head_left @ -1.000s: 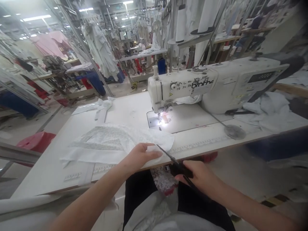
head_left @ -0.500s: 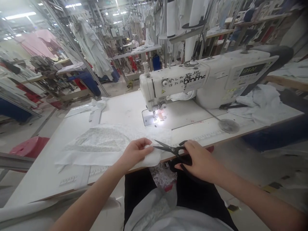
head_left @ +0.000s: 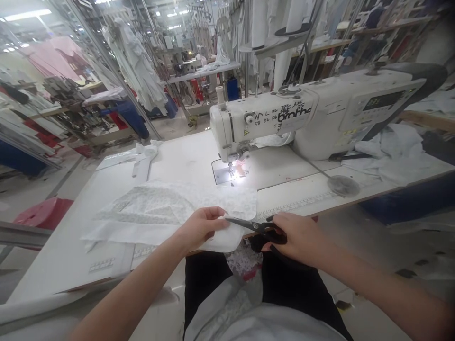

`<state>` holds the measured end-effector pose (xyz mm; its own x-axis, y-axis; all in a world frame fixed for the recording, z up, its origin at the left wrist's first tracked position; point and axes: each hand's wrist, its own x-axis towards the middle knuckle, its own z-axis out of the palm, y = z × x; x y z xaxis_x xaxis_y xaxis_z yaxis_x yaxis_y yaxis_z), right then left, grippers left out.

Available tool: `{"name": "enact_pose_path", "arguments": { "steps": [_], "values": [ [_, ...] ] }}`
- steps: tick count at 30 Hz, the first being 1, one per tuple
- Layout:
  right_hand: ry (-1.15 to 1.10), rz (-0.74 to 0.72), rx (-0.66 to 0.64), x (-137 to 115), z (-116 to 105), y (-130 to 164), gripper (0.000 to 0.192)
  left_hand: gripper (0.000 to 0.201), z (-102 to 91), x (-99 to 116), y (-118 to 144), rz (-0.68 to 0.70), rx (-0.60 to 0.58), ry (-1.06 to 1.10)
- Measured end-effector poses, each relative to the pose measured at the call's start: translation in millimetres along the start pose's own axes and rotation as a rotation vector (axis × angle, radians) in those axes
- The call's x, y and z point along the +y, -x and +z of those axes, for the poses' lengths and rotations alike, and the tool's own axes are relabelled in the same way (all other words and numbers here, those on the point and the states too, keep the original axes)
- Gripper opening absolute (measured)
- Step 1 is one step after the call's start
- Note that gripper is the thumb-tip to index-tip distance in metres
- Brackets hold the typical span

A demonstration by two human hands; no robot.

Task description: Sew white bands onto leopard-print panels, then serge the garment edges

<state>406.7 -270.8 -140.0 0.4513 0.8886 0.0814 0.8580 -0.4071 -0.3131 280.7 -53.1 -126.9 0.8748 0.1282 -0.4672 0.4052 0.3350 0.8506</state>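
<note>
The right hand [head_left: 298,237] grips the handles of a pair of black scissors [head_left: 254,226] at the near edge of the counter [head_left: 53,255], fingers curled through and around the loops, with the blades pointing left toward the other hand. The left hand [head_left: 201,226] is closed on the near right corner of a piece of white fabric [head_left: 167,213], pinching its edge just beside the scissor tips; whether the blades touch the cloth cannot be told. The fabric lies flat on the counter, spreading left and far from the left hand, with a faint lace-like pattern and its near corner hanging slightly over the counter's edge. A printed ruler strip [head_left: 302,203] runs along the near edge of the counter to the right of the fabric. Farther back, a white sewing machine [head_left: 313,118] stands on the counter, its small lamp lighting the needle plate [head_left: 227,174] just beyond the fabric. A crumpled pile of white cloth [head_left: 394,154] rests on the far right of the counter. To the left, below the counter, a red stool [head_left: 44,212] sits on the floor.
</note>
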Motion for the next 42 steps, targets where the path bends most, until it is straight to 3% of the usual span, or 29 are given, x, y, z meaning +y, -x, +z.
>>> {"name": "enact_pose_path", "arguments": {
  "steps": [7, 11, 14, 18, 20, 22, 24, 27, 31, 33, 35, 37, 39, 42],
  "values": [
    [-0.004, -0.057, -0.02, 0.6, -3.3, -1.9, 0.039, 0.027, -2.5, 4.8, 1.2, -0.031, -0.094, -0.125],
    [-0.007, 0.136, -0.021, 25.8, -6.8, -13.7, 0.04, 0.031, -10.4, 15.5, 10.6, 0.106, -0.122, -0.272],
    [0.058, 0.297, 0.058, 65.5, -14.7, -35.4, 0.039, 0.034, -17.3, 16.9, 12.8, 0.209, -0.035, -0.462],
    [0.191, 0.327, 0.194, 100.4, -24.0, -57.6, 0.038, 0.026, -21.4, 7.8, 7.8, 0.335, 0.165, -0.786],
    [0.167, 0.256, 0.27, 89.5, -24.1, -58.1, 0.033, 0.024, -19.4, 1.7, 5.7, 0.427, 0.309, -0.959],
    [-0.018, 0.106, 0.305, 59.2, -20.2, -52.9, 0.027, 0.026, -14.0, -3.9, 5.3, 0.535, 0.399, -1.022],
    [-0.34, -0.053, 0.263, 20.2, -13.2, -45.8, 0.025, 0.028, -5.7, -8.5, 6.6, 0.609, 0.38, -1.008],
    [-0.779, -0.126, 0.149, -28.2, -1.5, -38.6, 0.021, 0.033, 7.6, -13.4, 10.4, 0.629, 0.275, -0.998],
    [-1.059, -0.088, 0.109, -49.9, 6.3, -34.4, 0.016, 0.037, 15.8, -15.7, 17.0, 0.733, 0.294, -1.027],
    [-1.118, -0.081, 0.076, -49.5, 6.4, -31.2, 0.017, 0.042, 15.8, -13.9, 20.8, 0.94, 0.357, -1.104],
    [-1.177, -0.083, 0.016, -48.2, 5.5, -26.6, 0.019, 0.045, 16.1, -9.9, 24.0, 1.235, 0.397, -1.243],
    [-1.212, -0.084, -0.002, -47.8, 4.5, -21.7, 0.019, 0.042, 19.0, -5.1, 25.4, 1.408, 0.332, -1.361],
    [-1.183, -0.077, 0.053, -48.3, 2.7, -17.3, 0.016, 0.032, 24.9, -1.3, 25.2, 1.33, 0.231, -1.319],
    [-1.044, -0.069, 0.161, -48.4, -4.9, -10.9, 0.009, 0.014, 36.9, -0.6, 26.8, 0.96, 0.165, -0.97]
  ]
}}
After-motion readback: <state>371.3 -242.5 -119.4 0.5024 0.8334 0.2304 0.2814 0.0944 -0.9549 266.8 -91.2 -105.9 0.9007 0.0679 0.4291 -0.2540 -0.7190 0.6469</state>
